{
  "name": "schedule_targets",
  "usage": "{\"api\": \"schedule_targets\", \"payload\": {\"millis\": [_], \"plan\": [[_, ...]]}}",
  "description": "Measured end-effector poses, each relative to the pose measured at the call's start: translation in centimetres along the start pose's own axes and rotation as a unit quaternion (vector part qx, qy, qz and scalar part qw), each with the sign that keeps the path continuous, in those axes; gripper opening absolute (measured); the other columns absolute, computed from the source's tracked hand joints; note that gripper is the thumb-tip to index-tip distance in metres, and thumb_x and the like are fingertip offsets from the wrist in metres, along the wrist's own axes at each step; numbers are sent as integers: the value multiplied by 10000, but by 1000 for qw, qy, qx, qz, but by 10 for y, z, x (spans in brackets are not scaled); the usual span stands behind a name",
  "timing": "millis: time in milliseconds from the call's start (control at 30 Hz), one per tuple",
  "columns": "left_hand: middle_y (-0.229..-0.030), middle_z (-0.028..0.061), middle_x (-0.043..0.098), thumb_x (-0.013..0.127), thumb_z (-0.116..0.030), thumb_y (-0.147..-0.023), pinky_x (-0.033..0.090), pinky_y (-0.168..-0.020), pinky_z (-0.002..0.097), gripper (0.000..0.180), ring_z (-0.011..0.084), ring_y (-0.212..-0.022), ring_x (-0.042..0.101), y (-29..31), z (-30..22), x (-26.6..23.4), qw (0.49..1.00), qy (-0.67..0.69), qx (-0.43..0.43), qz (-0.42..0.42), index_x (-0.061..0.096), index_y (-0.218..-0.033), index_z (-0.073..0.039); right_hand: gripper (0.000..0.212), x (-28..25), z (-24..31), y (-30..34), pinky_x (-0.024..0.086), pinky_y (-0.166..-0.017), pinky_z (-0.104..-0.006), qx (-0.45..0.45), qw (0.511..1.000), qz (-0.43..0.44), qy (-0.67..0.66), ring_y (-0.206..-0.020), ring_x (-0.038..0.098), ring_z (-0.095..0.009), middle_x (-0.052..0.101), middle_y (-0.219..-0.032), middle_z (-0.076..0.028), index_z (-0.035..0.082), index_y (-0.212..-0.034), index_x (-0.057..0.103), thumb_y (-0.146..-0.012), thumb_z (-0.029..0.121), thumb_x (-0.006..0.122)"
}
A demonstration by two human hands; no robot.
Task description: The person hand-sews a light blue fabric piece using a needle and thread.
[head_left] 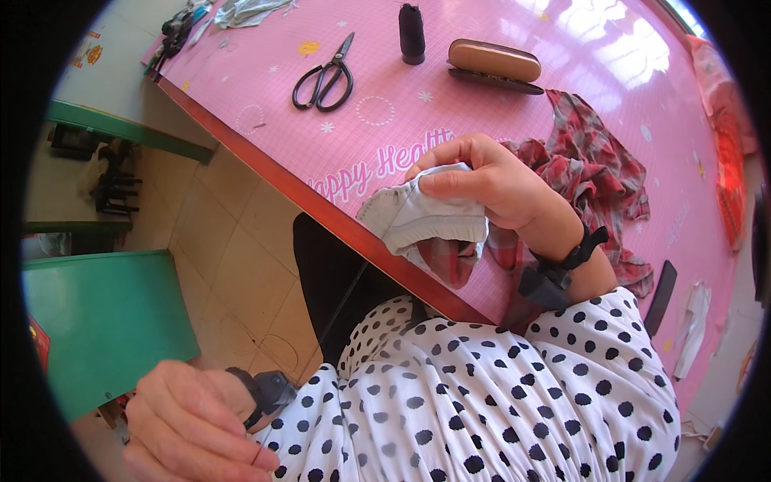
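My right hand (482,181) pinches a folded piece of white cloth (438,229) between thumb and fingers, at the table's near edge. Its border looks gathered, and red-and-grey plaid fabric shows inside its lower fold. Under and behind my right forearm lies a crumpled red-and-grey plaid cloth (598,153); whether the two pieces are joined, I cannot tell. Off to the lower left, away from the table, my left hand (197,422) has its fingers curled together. A thin dark line shows by its fingertips, too fine to name.
On the pink-covered table (265,88) lie black-handled scissors (325,80), a black thread spool (411,36), and an open brown case (495,66). A dark flat object (661,297) and a white strip (694,329) sit at right. A green surface (104,321) stands at left.
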State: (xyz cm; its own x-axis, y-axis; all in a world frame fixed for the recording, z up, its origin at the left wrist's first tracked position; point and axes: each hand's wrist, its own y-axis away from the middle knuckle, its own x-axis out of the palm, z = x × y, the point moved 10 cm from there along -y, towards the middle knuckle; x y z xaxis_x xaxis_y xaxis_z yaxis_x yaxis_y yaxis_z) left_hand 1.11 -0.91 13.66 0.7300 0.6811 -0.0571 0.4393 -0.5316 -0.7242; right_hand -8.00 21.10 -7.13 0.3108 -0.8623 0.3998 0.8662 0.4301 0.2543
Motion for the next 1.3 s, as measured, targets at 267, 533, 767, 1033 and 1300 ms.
{"api": "schedule_targets", "payload": {"millis": [267,533,767,1033,1300], "plan": [[-642,107,662,546,-98,-847,457,-532,237,119,178,-544,642,-12,-2,23,983,143,96,64,529,-732,-73,212,-4,-3,1,528,-654,-247,7,1000,-13,-11,-738,664,-133,684,-880,-80,-27,-995,665,-825,97,687],[-744,127,682,640,-213,-855,492,-565,262,173,196,-600,650,-6,28,39,957,114,-68,259,609,-815,-47,199,-8,-2,1,524,-662,-243,-4,1000,-11,-22,-741,662,-127,684,-880,-77,-30,-990,660,-830,87,676],[-1075,110,619,519,-26,-894,490,-662,226,228,104,-680,594,35,182,-12,886,-116,-432,-127,610,-1095,32,212,14,-8,7,517,-659,-239,5,998,52,19,-731,648,-118,678,-872,-73,-42,-986,657,-808,72,681],[-760,4,582,607,-54,-898,432,-590,190,79,52,-638,530,50,206,-19,889,-31,-432,-150,615,-867,18,179,0,4,4,497,-646,-223,-4,1000,-19,19,-730,632,-99,670,-839,-60,-29,-957,666,-824,90,675],[-786,0,550,619,-39,-880,433,-585,193,58,53,-627,527,48,208,-18,881,-75,-437,-164,621,-893,18,187,-1,0,0,515,-656,-241,-13,1000,-7,17,-738,652,-122,684,-850,-73,-27,-946,679,-835,122,693]]}}
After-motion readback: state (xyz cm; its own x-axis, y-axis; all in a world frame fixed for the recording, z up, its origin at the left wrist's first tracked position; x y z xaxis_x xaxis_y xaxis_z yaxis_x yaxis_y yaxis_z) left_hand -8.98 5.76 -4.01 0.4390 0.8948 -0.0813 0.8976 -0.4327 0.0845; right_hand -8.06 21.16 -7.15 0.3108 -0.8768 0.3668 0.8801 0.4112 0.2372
